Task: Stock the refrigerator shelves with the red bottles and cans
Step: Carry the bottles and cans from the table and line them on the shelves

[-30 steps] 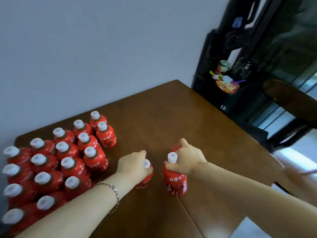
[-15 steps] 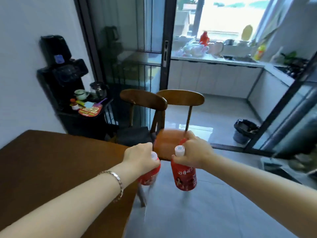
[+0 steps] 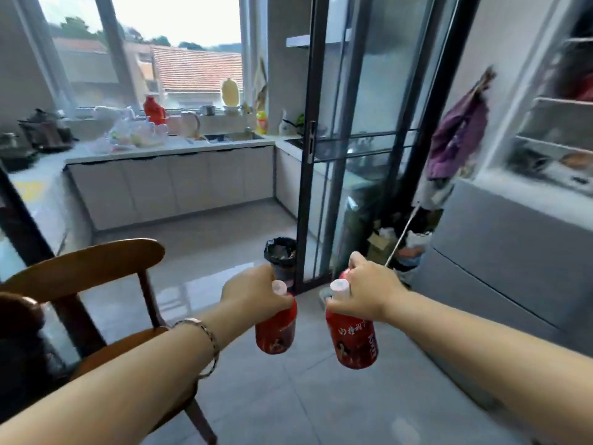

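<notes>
Our left hand point(image 3: 253, 292) is clenched around the neck of one red bottle point(image 3: 276, 329), and our right hand point(image 3: 369, 292) grips a second red bottle point(image 3: 353, 338) the same way. Both hang in the air above the grey tiled floor point(image 3: 288, 396), near a wooden chair point(image 3: 80, 268). The open refrigerator point(image 3: 519, 239) stands at right.

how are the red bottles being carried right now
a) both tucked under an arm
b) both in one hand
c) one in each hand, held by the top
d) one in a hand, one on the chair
c: the left hand and the right hand each grip the neck of their own red bottle, the left bottle and the right bottle, which hang above the floor.
</notes>
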The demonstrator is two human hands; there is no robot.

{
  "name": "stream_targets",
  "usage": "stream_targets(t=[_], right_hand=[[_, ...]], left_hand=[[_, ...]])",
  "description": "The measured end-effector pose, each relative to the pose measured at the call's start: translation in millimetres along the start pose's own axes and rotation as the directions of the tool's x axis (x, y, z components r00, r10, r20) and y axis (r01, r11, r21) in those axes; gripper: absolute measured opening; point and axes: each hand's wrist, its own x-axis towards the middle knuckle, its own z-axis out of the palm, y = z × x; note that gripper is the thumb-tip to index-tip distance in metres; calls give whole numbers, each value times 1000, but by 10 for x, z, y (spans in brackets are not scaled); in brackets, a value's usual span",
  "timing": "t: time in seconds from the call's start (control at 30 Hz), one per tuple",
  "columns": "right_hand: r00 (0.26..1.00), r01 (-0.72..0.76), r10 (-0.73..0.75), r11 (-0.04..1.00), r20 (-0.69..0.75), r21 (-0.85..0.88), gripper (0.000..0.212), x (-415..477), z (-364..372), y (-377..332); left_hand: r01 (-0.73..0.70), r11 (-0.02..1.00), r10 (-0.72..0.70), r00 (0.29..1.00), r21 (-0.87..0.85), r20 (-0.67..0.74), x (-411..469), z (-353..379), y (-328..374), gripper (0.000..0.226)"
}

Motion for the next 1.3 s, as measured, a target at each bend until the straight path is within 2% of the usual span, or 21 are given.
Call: stream_targets(t=[0.13,0.23,0.37,0.53,0.67,0.8,0.83,1.0,1.07,1.2,1.3], right_hand=[[990,-139,139,990,-3,16,56,393,-80,795],[960,-280,280,960,-16,25,54,719,-174,1385],[893,-443,448,893,-48,82,37,1041,-449,2081],[770,-624,634,771,-65,128,35,1218,-811,2974],[671,-725,735,678,-99,119,37,1289,-983,3624],[582,-783,788,610,-203,124,54,1468,-1140,4608],[578,-784,785,610,-221,117,55,1501,-1194,4811],[556,-798,784,597,-277,87,46,1681,-1659,5847],[530,-800,788,587,-313,125,37,1800,-1902,6305],[473,-807,790,566,-390,167,34,2008,-2346,6935],[369,-787,780,551,-504,277,36,2245,-2675,7475]], left_hand=[[-164,986,165,986,-17,22,897,230,642,30],[-327,945,327,944,-1,32,1628,390,1169,28],[-496,867,499,864,-54,69,2493,441,1928,26],[-601,770,623,780,-214,52,3314,582,2979,24],[-625,712,667,744,-320,30,3760,799,3723,19],[-672,629,729,685,-390,-6,4269,1033,4733,19],[-688,611,742,670,-391,-20,4356,1067,4938,19],[-740,521,767,625,-426,-146,4872,1126,6067,27],[-758,442,777,591,-481,-216,5154,1104,6556,28],[-806,283,782,508,-520,-362,5642,1048,7270,25],[-824,154,779,441,-545,-447,6090,1042,7893,24]])
